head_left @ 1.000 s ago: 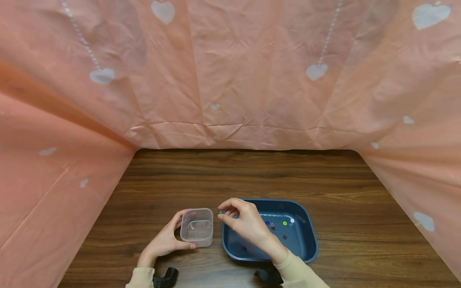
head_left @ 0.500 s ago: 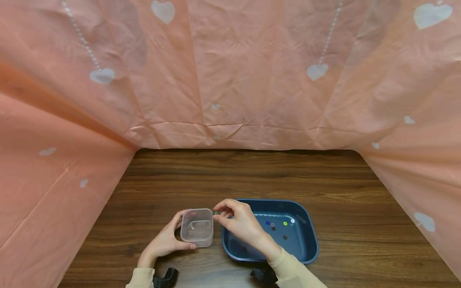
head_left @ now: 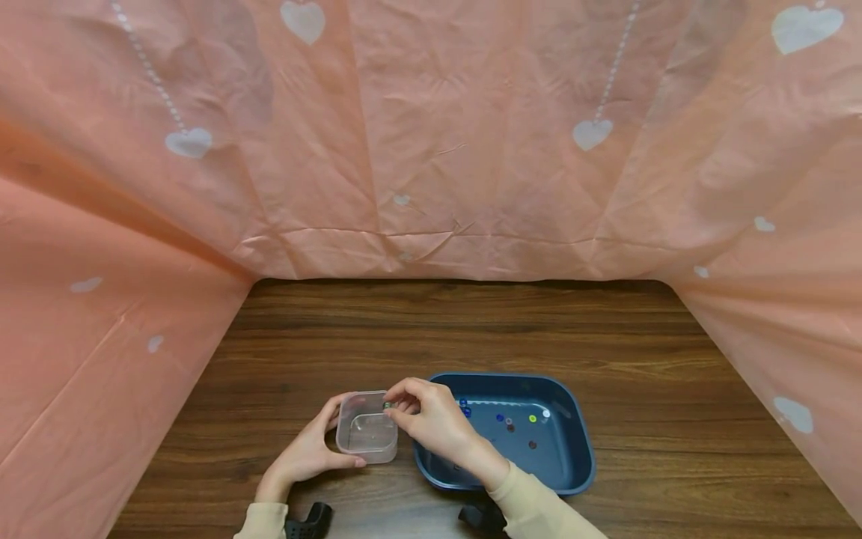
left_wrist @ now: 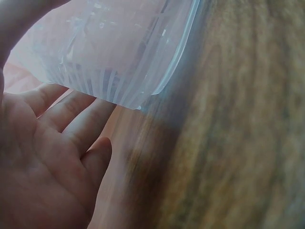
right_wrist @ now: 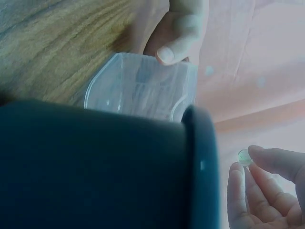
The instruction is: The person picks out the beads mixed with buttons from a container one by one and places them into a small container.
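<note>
Head view shows the right hand (head_left: pixel 431 423) pinching a small bead (head_left: pixel 387 405) between fingertips just over the near-right rim of the clear plastic cup (head_left: pixel 367 434), which the left hand (head_left: pixel 306 453) grips from its side. Released too near that rim, the bead could bounce onto the wooden table (head_left: pixel 471 329) or back into the blue tray (head_left: pixel 579 457).

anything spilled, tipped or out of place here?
Nothing stands out. The clear container sits upright on the table, held by the left hand. The right hand pinches a small bead at its rim. Other beads lie inside the blue tray.
</note>
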### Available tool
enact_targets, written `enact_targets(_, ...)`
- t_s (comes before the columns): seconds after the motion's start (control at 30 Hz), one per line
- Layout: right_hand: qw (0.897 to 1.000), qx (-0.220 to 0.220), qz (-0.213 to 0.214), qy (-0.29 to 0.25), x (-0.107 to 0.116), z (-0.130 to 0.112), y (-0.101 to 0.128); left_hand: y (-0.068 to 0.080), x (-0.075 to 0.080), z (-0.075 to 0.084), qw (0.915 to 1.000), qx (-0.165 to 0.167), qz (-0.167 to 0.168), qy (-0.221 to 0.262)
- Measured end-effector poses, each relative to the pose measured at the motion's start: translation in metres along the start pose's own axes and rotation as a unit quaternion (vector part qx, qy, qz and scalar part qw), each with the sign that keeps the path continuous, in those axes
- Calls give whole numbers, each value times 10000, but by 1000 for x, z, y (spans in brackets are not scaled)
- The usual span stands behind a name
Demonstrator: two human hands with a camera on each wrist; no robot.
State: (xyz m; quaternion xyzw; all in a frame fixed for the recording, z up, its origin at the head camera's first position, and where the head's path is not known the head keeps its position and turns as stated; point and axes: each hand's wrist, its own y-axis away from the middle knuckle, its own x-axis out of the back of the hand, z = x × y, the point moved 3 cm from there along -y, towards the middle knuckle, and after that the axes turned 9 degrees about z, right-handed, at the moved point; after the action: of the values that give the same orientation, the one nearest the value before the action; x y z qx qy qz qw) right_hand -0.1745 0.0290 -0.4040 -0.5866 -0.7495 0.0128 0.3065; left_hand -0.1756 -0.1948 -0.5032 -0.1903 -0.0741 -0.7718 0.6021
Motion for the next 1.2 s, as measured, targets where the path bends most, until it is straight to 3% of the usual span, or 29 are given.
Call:
enact_targets(0.6,9999,-59,-99,-15,-21,-4,-5,0,0,0,9999,131,-65,-3)
enact_targets(1.2,10000,-82,33,-4,-21,-3,-7,-1,0,-2,9998,142,-118,52)
